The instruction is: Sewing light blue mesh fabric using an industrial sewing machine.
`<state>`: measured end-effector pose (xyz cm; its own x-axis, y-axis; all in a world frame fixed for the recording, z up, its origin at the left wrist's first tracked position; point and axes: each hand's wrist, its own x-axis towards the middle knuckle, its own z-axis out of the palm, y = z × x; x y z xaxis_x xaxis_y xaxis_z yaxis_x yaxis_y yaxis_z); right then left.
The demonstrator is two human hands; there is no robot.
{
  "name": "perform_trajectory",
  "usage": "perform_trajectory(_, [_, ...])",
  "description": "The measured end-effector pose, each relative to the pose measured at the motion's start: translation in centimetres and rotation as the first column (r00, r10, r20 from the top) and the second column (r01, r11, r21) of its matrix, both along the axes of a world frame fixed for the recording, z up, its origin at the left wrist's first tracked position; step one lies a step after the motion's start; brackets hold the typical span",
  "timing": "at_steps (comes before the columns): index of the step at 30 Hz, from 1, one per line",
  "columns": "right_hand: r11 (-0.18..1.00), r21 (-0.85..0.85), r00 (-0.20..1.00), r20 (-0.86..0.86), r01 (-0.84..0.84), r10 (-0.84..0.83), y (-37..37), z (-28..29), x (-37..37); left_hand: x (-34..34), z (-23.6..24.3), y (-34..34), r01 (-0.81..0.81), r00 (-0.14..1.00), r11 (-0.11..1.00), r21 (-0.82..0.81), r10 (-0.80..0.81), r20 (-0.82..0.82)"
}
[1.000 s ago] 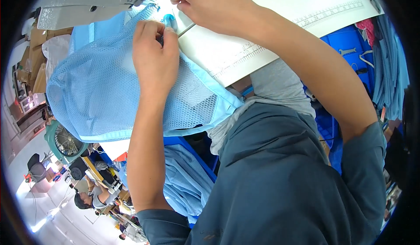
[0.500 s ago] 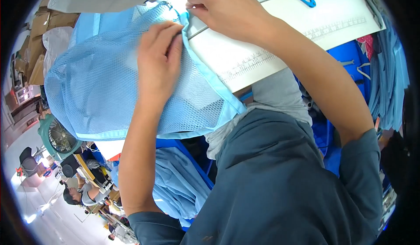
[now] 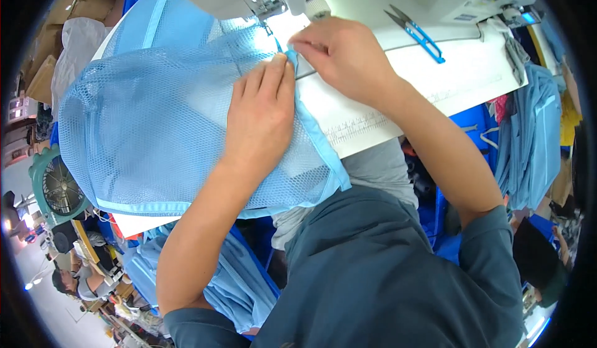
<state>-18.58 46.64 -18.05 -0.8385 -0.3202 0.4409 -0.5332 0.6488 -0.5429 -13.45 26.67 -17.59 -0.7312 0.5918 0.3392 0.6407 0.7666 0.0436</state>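
Observation:
A light-blue mesh piece with pale blue binding lies spread over the white sewing table, its upper edge under the sewing machine's needle area. My left hand lies on the mesh, its fingers stretched toward the bound edge just below the presser foot; its thumb is hidden. Right beside it, my right hand pinches the end of the blue binding between thumb and forefinger. Blue-handled thread snips rest on the table to the right of that hand.
Printed ruler marks run along the table's near edge. Blue fabric fills a blue bin below left; more blue pieces hang at right. A green fan stands at left, with a seated person beyond.
My view has shifted, bringing more of the machine into sight. My left hand has slid up to the binding near the needle, its fingers straighter. My right hand stays pinched at the edge.

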Motion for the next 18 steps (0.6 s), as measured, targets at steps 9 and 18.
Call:
perform_trajectory(9, [0.995,0.089,0.997,0.057,0.042,-0.048,-0.7,1.2,0.5,1.1,0.1,0.9,-0.112,0.988,0.989,0.095,0.101,0.117])
perform_trajectory(18, [0.959,0.22,0.981,0.03,0.18,-0.191,-2.5,0.7,0.4,1.4,-0.8,0.3,-0.15,0.977,0.89,0.43,0.067,0.203])
